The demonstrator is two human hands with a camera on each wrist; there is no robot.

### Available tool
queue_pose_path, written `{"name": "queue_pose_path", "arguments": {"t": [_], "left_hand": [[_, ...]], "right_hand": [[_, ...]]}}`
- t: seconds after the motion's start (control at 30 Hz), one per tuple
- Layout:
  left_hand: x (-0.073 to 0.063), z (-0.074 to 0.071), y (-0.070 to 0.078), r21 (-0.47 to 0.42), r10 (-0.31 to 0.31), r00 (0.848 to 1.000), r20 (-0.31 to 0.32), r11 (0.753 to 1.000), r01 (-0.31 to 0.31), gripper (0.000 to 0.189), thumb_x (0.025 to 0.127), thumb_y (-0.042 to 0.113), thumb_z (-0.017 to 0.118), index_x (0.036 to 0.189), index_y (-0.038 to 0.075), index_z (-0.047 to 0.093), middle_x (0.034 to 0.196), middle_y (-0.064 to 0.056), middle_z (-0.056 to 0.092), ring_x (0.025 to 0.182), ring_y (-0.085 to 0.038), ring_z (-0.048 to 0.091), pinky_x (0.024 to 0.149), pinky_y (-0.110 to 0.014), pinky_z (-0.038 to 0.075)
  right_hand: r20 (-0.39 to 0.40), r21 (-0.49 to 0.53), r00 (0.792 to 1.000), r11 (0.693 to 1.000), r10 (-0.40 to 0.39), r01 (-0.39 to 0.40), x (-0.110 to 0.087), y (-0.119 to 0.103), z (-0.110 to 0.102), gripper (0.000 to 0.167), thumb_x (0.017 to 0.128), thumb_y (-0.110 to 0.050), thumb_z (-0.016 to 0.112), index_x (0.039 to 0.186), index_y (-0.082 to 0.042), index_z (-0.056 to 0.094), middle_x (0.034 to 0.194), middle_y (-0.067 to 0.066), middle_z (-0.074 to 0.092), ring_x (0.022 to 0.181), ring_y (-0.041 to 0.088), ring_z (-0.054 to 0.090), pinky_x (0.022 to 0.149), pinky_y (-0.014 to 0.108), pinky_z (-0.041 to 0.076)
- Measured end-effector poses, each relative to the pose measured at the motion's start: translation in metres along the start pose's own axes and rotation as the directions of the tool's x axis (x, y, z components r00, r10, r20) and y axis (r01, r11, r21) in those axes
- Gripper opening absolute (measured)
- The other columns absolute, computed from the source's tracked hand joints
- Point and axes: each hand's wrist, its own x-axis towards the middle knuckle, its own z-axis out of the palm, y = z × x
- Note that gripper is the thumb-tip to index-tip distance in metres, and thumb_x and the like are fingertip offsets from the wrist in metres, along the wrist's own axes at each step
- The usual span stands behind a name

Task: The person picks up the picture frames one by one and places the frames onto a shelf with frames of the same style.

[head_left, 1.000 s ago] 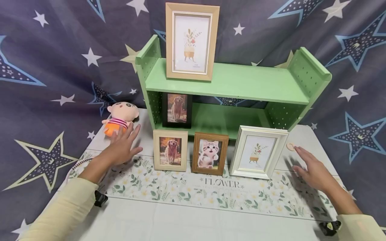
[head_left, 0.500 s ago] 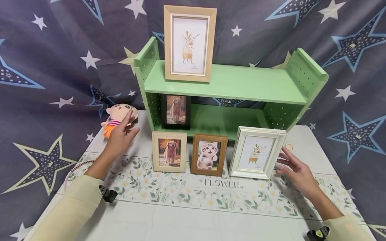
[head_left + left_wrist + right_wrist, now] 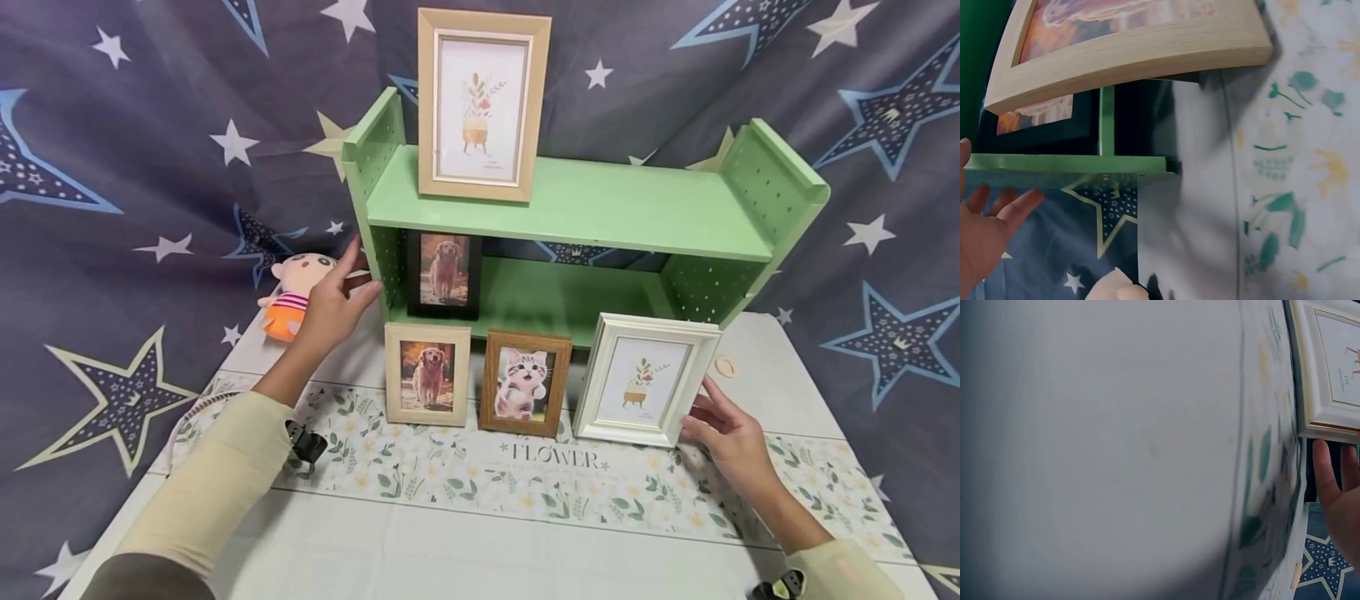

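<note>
My left hand (image 3: 332, 307) is at the outer side of the green shelf (image 3: 570, 237), with thumb and fingers spread right at the side panel. In the left wrist view its fingertips (image 3: 1025, 203) lie close under the green panel edge. My right hand (image 3: 738, 450) is at the right edge of the white picture frame (image 3: 588, 383), its fingertips right at that edge. In the right wrist view a finger (image 3: 1325, 465) points at the frame's border. A cream frame (image 3: 392, 375) with a dog picture and a brown frame (image 3: 491, 383) with a kitten picture stand left of it.
A beige frame (image 3: 426, 108) stands on the shelf's upper board, and a black frame (image 3: 476, 279) on the lower one. A plush doll (image 3: 283, 319) lies left of the shelf. Right of it lies a small tan ring (image 3: 717, 367). A starry curtain (image 3: 172, 100) hangs behind.
My left hand has moved right, from in front of the plush doll to the shelf's side. My right hand has moved left to the white frame's edge. The frames stand where they were.
</note>
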Motion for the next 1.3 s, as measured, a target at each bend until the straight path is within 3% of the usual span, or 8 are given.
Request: {"name": "queue_pose_path", "arguments": {"t": [0.07,0.27,0.43,0.63,1.07,1.3], "left_hand": [[0.003,0.002,0.003,0.001,-0.004,1.0,-0.019,1.0,0.004,0.078,0.099,0.013,0.067,0.163,0.03,0.023,0.144,-0.022,0.057,0.128,-0.04,0.062,0.087,-0.005,0.054],[0.009,0.006,0.01,-0.054,-0.06,0.998,-0.035,0.997,0.058,0.077,0.099,0.009,0.066,0.162,0.03,0.026,0.143,-0.022,0.056,0.128,-0.037,0.061,0.074,-0.003,0.056],[0.011,0.007,0.012,-0.037,-0.053,0.997,-0.058,0.998,0.051,0.074,0.099,0.011,0.067,0.16,0.032,0.032,0.139,-0.02,0.061,0.12,-0.033,0.065,0.071,-0.008,0.059],[0.011,0.007,0.012,-0.006,-0.027,0.996,-0.086,1.0,0.026,0.073,0.097,0.012,0.07,0.159,0.031,0.035,0.131,-0.021,0.066,0.112,-0.03,0.068,0.069,-0.013,0.062],[0.01,0.009,0.008,0.028,0.038,0.991,-0.126,0.999,-0.035,0.07,0.096,0.007,0.07,0.156,0.028,0.041,0.125,-0.022,0.066,0.11,-0.037,0.07,0.067,-0.005,0.057],[0.01,0.009,0.007,0.056,0.05,0.99,-0.134,0.997,-0.043,0.07,0.096,0.009,0.071,0.157,0.026,0.041,0.125,-0.023,0.065,0.11,-0.037,0.07,0.065,-0.002,0.055]], "right_hand": [[-0.004,0.041,1.0,0.999,-0.003,0.003,0.0,0.001,0.001,0.079,0.093,0.002,0.07,0.161,-0.012,0.031,0.113,-0.023,0.068,0.097,-0.006,0.069,0.074,0.015,0.063],[-0.004,0.116,1.0,0.993,-0.018,0.018,-0.002,0.007,0.002,0.08,0.092,0.007,0.069,0.16,-0.009,0.03,0.113,-0.02,0.07,0.095,-0.004,0.071,0.072,0.017,0.064],[-0.002,0.075,1.0,0.997,-0.006,0.006,-0.003,0.008,0.004,0.08,0.094,0.003,0.069,0.161,-0.014,0.03,0.114,-0.021,0.068,0.095,-0.005,0.07,0.071,0.022,0.065],[0.008,0.136,1.0,0.991,-0.016,0.015,-0.002,0.01,0.004,0.079,0.094,0.006,0.067,0.161,-0.014,0.03,0.113,-0.018,0.069,0.095,-0.004,0.07,0.07,0.025,0.065],[0.005,0.188,1.0,0.982,-0.022,0.021,0.0,0.012,0.005,0.078,0.094,0.008,0.067,0.16,-0.014,0.032,0.113,-0.016,0.069,0.096,-0.003,0.071,0.069,0.027,0.065],[-0.008,0.145,1.0,0.989,-0.022,0.023,0.0,0.011,0.006,0.079,0.093,0.007,0.068,0.16,-0.015,0.033,0.113,-0.018,0.069,0.096,-0.003,0.07,0.069,0.028,0.065]]}}
